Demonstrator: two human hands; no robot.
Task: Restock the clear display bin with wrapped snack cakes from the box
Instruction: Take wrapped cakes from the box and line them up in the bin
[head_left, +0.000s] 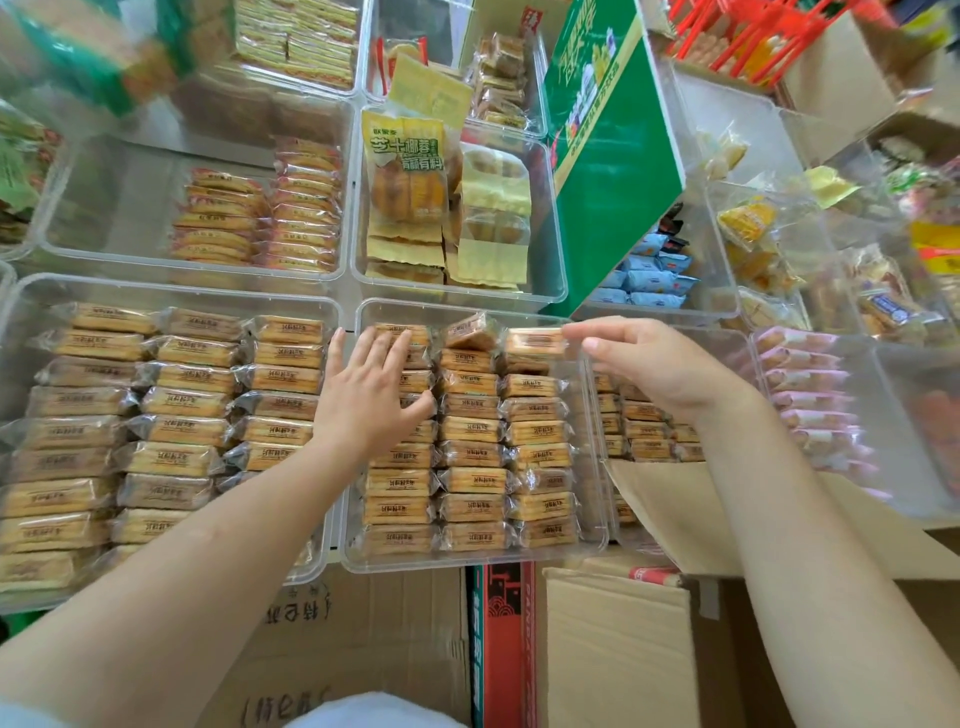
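Green carton (613, 156) tilted btwn bins, pink-wrapped rolls (810, 395) at right, yellow packs (410, 176) behind.

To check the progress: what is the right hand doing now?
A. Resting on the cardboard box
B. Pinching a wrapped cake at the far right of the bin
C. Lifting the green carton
B: the right hand pinches a wrapped cake over the clear bin.

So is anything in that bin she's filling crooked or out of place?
One thing: at the far end of the clear bin, the top snack cake of the middle column sits tilted, not flat like its neighbours. The left hand rests on the left column; the right hand pinches another cake beside it.
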